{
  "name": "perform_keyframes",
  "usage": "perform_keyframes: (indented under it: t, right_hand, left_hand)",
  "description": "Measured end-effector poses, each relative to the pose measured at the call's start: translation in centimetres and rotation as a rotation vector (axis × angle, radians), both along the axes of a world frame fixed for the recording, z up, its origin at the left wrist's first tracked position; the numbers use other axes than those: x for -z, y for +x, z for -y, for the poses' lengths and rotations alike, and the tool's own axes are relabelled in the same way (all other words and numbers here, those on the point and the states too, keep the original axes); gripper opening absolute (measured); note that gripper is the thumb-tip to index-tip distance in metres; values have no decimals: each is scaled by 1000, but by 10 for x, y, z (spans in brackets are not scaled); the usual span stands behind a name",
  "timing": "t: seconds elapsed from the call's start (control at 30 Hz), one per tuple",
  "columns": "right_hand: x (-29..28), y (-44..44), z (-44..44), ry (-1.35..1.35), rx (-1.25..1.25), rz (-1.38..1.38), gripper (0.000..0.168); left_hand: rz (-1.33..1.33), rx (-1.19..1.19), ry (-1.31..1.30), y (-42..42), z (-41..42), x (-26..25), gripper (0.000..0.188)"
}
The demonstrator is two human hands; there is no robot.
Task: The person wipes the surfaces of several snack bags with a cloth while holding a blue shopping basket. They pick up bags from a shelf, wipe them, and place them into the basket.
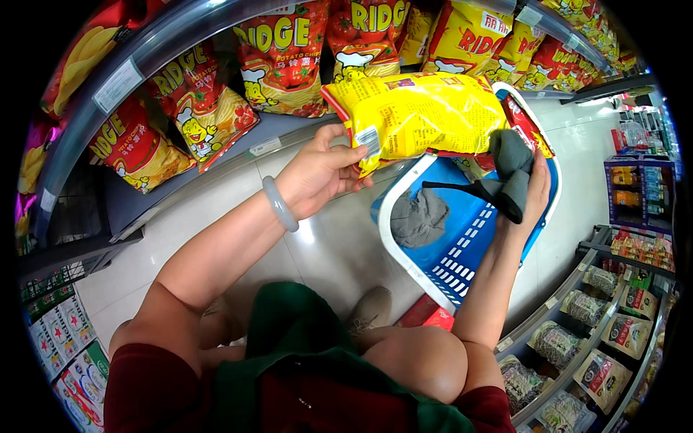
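My left hand (pixel 330 165) pinches the lower left corner of a yellow bag of potato chips (pixel 433 116), near its barcode. The bag lies on its side with its printed back toward me, above the far end of a blue plastic basket (pixel 465 260) with a white rim. My right hand (pixel 533 189) is at the basket's right side, holding a dark grey cloth item (pixel 511 157) with a black strap-like part against the bag's right end. Whether its hidden fingers also grip the bag, I cannot tell. A crumpled light grey cloth (pixel 419 216) lies in the basket.
Red chip bags (pixel 281 65) and yellow chip bags (pixel 468 35) stand on the curved shelf (pixel 216 146) ahead. More packets line the low shelf (pixel 563 308) at right. Beer cartons (pixel 67 335) are at lower left. A red box (pixel 427 314) sits beside the basket on the tiled floor (pixel 303 254).
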State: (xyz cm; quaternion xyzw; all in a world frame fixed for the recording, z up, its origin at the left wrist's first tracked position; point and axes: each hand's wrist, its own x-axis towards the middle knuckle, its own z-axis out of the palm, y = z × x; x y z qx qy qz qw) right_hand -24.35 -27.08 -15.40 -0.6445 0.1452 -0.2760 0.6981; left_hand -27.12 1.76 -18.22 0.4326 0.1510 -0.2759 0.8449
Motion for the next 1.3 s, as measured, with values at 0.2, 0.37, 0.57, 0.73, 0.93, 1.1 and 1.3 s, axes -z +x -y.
perform_keyframes:
  t: [0.2, 0.37, 0.57, 0.73, 0.93, 1.1, 1.3]
  right_hand:
    - [11, 4, 23, 164, -208, -496, 77]
    - [20, 20, 18, 266, -254, -561, 55]
    - [32, 23, 23, 487, -215, -463, 37]
    - [37, 18, 40, 621, -340, -385, 37]
    - [35, 8, 63, 523, -365, -153, 33]
    - [25, 12, 59, 578, -286, -387, 32]
    - [14, 6, 81, 300, -102, -520, 31]
  left_hand:
    - [50, 98, -13, 1, 0, 3, 36]
    - [90, 120, 40, -3, 11, -5, 41]
    - [350, 183, 43, -4, 9, -14, 61]
    - [455, 326, 48, -1, 2, -20, 59]
    - [204, 166, 64, 3, 1, -27, 36]
    - [163, 137, -47, 4, 4, -19, 28]
    - [208, 186, -125, 1, 4, -24, 30]
